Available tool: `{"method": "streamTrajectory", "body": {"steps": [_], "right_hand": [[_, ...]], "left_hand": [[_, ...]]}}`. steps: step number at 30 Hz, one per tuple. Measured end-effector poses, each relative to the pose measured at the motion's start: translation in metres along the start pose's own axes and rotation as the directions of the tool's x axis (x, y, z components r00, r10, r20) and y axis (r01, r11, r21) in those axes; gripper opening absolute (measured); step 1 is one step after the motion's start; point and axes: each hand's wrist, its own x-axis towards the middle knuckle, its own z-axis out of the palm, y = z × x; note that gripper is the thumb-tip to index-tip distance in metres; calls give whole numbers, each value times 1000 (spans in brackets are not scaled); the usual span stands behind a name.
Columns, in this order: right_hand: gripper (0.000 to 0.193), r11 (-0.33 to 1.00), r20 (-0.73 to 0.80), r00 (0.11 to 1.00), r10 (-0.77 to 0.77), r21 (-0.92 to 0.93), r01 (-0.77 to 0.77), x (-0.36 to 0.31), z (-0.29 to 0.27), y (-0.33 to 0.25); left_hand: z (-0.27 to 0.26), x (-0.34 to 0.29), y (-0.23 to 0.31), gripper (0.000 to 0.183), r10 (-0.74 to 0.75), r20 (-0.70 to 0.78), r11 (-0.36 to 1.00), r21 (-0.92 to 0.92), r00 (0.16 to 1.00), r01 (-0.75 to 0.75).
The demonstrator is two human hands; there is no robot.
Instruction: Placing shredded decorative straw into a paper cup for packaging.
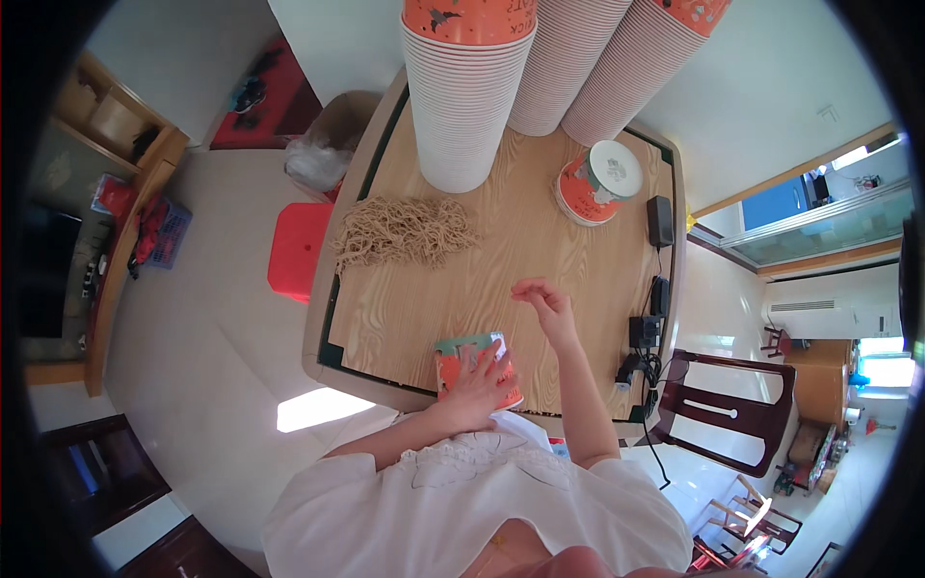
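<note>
The wood-grain desk point(414, 308) fills the middle of the view, its rounded border lined with a dark green strip. To its right stands a dark wooden chair point(718, 409) with a slotted back. Along the far end of the desk rise three tall stacks of nested paper tubs: the left stack point(461, 116) a little apart, the middle stack point(562, 72) and the right stack point(636, 72) close together. The left and right stacks show orange printed walls above their many pale rims.

A red stool point(297, 252) stands on the floor, just beside the desk's left edge. On the desk, in front of the left stack, lies a loose, tangled heap of tan twine point(405, 231). An upturned tub point(583, 193), orange with a green band and a white base facing up, sits in front of the right-hand stacks.

At the near edge, close to the person's body, is another orange-and-green tub point(446, 371). The left hand point(474, 387) has its grip around this tub, fingers spread across the wall. The right hand point(549, 303) hangs over the desk, well apart from the tub, its grip narrow with the fingers bent; whether anything thin sits between the fingertips cannot be told. Black power adapters point(660, 222) and a dark cable point(653, 371) run along the right edge.
</note>
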Motion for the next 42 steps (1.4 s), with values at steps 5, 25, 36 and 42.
{"method": "streamTrajectory", "body": {"steps": [5, 25, 36, 42], "right_hand": [[17, 999, 11, 999, 51, 10, -51, 6, -10, 13], [26, 921, -24, 990, 140, -364, -139, 20, -30, 22], [19, 909, -244, 966, -84, -416, -26, 17, -38, 3], [15, 933, -274, 950, -148, -358, 42, 15, -42, -6]], "left_hand": [[18, 12, -25, 52, -278, -335, 960, -112, 900, 255], [42, 68, -176, 40, -840, -97, 65, -995, 534, -77], [-43, 77, -225, 13, -934, -192, 144, -974, 302, -175], [-188, 1, -143, 6, -725, -666, 493, -680, 177, -543]]}}
